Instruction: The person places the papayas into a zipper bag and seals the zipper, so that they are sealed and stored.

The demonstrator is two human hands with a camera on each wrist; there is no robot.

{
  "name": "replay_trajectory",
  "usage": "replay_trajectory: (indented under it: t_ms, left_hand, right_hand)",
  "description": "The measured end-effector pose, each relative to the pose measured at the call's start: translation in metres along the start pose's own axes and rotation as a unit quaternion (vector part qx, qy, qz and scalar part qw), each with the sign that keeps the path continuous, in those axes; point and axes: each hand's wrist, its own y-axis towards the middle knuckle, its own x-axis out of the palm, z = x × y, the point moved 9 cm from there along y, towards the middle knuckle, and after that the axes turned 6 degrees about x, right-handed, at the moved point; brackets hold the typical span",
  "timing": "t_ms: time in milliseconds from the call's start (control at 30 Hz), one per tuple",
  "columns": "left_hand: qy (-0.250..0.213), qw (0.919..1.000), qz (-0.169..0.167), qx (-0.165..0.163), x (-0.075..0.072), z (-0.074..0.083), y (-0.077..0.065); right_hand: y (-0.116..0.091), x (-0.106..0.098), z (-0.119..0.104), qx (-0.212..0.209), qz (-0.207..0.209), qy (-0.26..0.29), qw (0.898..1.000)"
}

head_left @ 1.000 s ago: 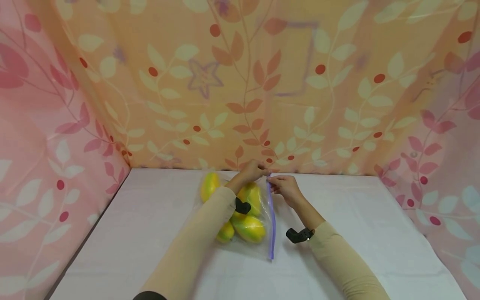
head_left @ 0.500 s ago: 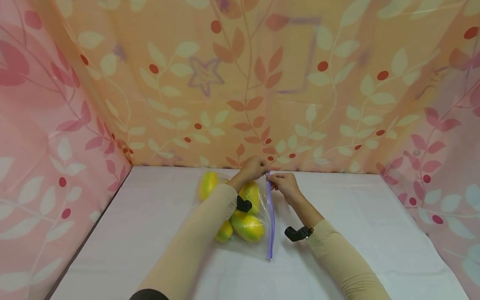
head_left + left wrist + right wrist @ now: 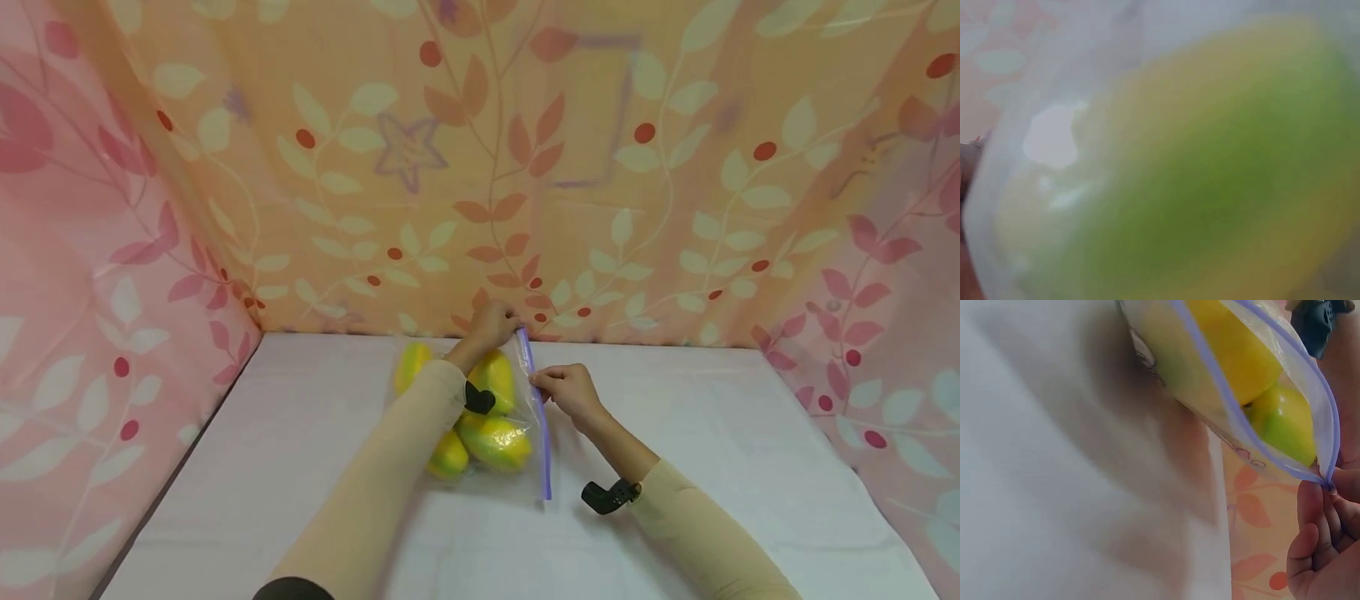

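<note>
A clear zip bag (image 3: pixel 525 479) with a purple zip strip (image 3: pixel 542 433) lies on the white table, holding several yellow-green mangoes (image 3: pixel 498 443). At its far corner, my left hand (image 3: pixel 491 325) pinches the end of the strip. My right hand (image 3: pixel 573 392) pinches the strip a little nearer to me, between thumb and fingers. In the right wrist view, the two purple edges meet at the fingers of that hand (image 3: pixel 1325 547), while the mouth beyond gapes over the mangoes (image 3: pixel 1285 425). One blurred mango (image 3: pixel 1210 169) behind plastic fills most of the left wrist view.
The white tablecloth (image 3: pixel 720 467) spreads on both sides of the bag. Leaf-patterned fabric hangs behind the table (image 3: pixel 420 208) and along both sides. A black camera (image 3: pixel 609 496) sits on the right wrist, another (image 3: pixel 478 398) on the left.
My right hand has slid along the purple strip towards me, away from the left hand. The left hand has shifted slightly left and farther back, drawing the bag's corner with it.
</note>
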Motion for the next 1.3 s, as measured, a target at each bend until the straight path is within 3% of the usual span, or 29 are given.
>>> replay_trajectory:
  t_ms: [100, 300, 367, 500, 633, 700, 833, 1033, 1300]
  left_hand:
    - [-0.009, 0.9999, 0.003, 0.009, -0.003, -0.001, 0.001]
    - [0.029, 0.9989, 0.037, 0.006, -0.015, -0.014, 0.002]
    - [0.003, 0.9995, 0.029, 0.008, -0.017, -0.019, 0.001]
    - [-0.094, 0.9953, -0.013, 0.017, -0.013, -0.024, -0.001]
    - [-0.159, 0.9857, -0.055, -0.017, -0.006, -0.032, -0.007]
    - [-0.165, 0.9838, -0.061, -0.035, -0.003, -0.034, -0.009]
    - [-0.164, 0.9850, -0.030, -0.045, -0.005, -0.030, -0.009]
    - [-0.152, 0.9845, 0.047, -0.073, -0.014, -0.029, -0.007]
    - [-0.087, 0.9906, 0.079, -0.070, -0.020, -0.028, -0.008]
  right_hand:
    - [-0.013, 0.002, 0.004, -0.004, -0.006, -0.011, 1.000]
    - [-0.033, 0.008, 0.015, -0.006, -0.047, -0.029, 0.998]
    - [-0.034, 0.005, 0.019, 0.003, -0.042, -0.023, 0.999]
    - [-0.032, 0.001, 0.029, 0.023, -0.040, -0.010, 0.999]
    - [-0.033, 0.000, 0.032, 0.030, -0.043, 0.000, 0.999]
    - [-0.034, 0.000, 0.032, 0.029, -0.045, -0.001, 0.999]
    - [-0.043, -0.002, 0.030, 0.022, -0.056, -0.012, 0.998]
    - [-0.068, -0.002, 0.034, 0.003, -0.116, -0.050, 0.992]
    - [-0.090, 0.002, 0.041, -0.004, -0.181, -0.071, 0.981]
